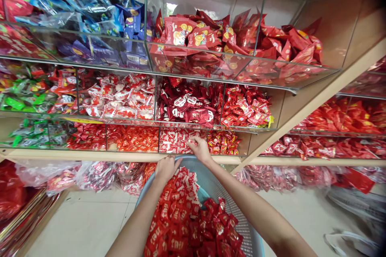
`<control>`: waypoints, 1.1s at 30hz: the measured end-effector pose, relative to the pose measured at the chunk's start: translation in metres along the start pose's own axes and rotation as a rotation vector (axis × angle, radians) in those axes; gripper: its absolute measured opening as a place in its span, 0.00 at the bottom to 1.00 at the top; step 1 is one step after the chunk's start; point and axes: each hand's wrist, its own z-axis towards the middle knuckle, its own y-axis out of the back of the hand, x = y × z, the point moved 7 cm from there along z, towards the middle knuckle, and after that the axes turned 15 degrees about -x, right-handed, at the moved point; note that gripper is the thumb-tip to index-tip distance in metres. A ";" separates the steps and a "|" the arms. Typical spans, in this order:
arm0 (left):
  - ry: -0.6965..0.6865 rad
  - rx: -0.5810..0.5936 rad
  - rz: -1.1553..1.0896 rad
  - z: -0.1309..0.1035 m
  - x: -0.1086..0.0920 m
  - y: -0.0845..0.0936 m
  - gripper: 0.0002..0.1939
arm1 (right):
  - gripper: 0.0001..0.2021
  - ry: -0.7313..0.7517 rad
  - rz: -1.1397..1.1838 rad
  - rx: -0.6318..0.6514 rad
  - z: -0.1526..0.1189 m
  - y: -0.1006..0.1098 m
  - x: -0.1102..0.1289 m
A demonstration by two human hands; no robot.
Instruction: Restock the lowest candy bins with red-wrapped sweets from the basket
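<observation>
A blue-grey plastic basket point(238, 204) holds red wrapped candies point(177, 217), some with white lettering and darker glossy ones at the right. My left hand point(165, 170) grips the far left rim of the basket. Above the far rim, my right hand point(198, 148) is at the front of a lower shelf compartment filled with small red-and-white candies point(173, 141). Its fingers are curled together, and what they hold, if anything, is too small to make out.
Clear-walled shelves hold blue packets point(75, 8), orange-printed red packets point(181, 34) and dark red candies point(187, 102). A wooden edge point(120, 155) runs below them. Filled plastic bags point(96, 174) lie beneath on the tiled floor.
</observation>
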 end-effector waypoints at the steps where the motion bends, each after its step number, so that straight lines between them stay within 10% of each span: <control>1: -0.003 -0.001 0.001 0.000 0.000 0.000 0.32 | 0.16 -0.003 0.034 0.030 -0.010 0.000 0.001; 9: -0.029 -0.043 0.018 0.000 0.001 -0.003 0.32 | 0.08 -0.076 -0.016 0.246 -0.082 -0.028 -0.028; 26: -0.035 -0.047 0.019 0.000 0.001 -0.005 0.33 | 0.06 -0.010 -0.344 0.211 -0.094 -0.050 -0.020; 33: -0.032 -0.038 0.010 0.001 0.002 -0.005 0.32 | 0.10 0.160 -0.399 0.091 -0.084 -0.026 0.003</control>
